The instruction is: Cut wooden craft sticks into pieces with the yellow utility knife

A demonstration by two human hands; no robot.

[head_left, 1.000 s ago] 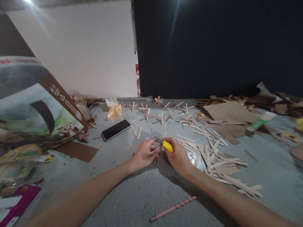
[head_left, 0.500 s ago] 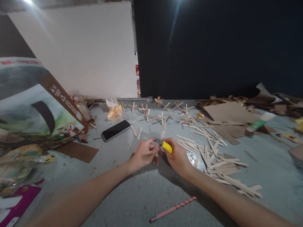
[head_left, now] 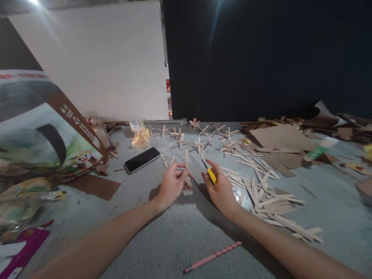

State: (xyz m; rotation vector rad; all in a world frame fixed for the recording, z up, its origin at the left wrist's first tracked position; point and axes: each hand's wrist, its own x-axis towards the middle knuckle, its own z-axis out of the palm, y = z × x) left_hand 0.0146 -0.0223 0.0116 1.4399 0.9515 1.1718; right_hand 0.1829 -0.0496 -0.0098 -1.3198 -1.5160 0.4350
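Between thumb and fingers of my left hand [head_left: 173,185] a wooden craft stick [head_left: 186,158] points up and away from me. My right hand [head_left: 221,190] is closed around a yellow-handled utility knife [head_left: 211,175], its blade pointing forward and slightly left, apart from the stick. Beyond my hands, several small crossed-stick pieces [head_left: 199,144] stand and lie on the grey table [head_left: 162,240]. Loose craft sticks [head_left: 270,205] are heaped to the right of my right hand. A pink pencil [head_left: 213,256] lies in front of me.
A black phone [head_left: 142,159] lies left of my hands. Brown cardboard sheets [head_left: 279,143] and a green-and-white glue stick [head_left: 321,149] are at the right. A large printed bag [head_left: 52,135] stands at the left, above a purple item [head_left: 29,248]. White and black boards [head_left: 261,58] rise behind.
My hands have drawn apart: the knife has moved right, off the stick, and its blade now points forward. My left hand has shifted slightly left, turning the stick upright in view.
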